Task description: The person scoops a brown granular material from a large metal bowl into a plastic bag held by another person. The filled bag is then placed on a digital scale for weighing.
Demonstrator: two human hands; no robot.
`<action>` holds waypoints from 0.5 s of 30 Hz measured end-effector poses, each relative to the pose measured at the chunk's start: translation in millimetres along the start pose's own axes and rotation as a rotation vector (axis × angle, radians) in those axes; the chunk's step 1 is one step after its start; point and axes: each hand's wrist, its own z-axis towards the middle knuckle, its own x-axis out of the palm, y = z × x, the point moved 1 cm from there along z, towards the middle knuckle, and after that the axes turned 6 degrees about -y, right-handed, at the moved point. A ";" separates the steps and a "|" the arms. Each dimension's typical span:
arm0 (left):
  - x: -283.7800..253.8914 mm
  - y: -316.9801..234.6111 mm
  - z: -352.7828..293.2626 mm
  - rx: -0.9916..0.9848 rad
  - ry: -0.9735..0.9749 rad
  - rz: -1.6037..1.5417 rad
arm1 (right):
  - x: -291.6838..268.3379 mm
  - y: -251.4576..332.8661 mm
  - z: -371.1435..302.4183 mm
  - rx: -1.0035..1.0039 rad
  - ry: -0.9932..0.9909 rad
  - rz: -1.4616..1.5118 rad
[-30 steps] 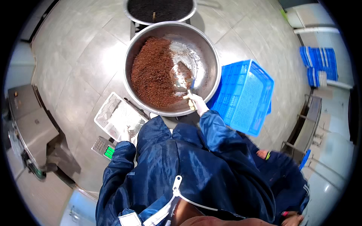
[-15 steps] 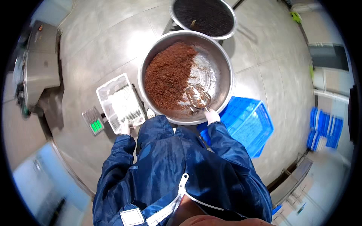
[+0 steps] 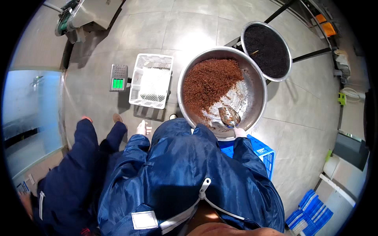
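Right hand (image 3: 239,132) gripping the scoop (image 3: 229,116), I work one-handed now: left hand (image 3: 143,128) (empty, fingers parted) is off the white basket (image 3: 147,102).

We stand over a grey-tiled floor (image 3: 311,106) that shines under bright light.
Thin joints divide the large tiles, and we see a white glare (image 3: 193,37) across those toward the top. At upper left is a metal machine (image 3: 94,13) with a green conveyor belt (image 3: 63,24), a dark shadow on the tiles beside it. Down the left edge we find a blue-tinted glass panel (image 3: 33,106); window or door, we cannot tell. Dark bars (image 3: 313,54) slant at upper right, near orange objects (image 3: 327,29) too small to name. Along the right we make out a dark panel (image 3: 347,150) and, lower down, stacked blue slatted pieces (image 3: 311,212).
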 end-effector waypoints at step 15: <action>1.4 -43.3 29.2 0.146 0.227 0.209 | 9.0 50.7 -103.8 0.082 -0.215 0.230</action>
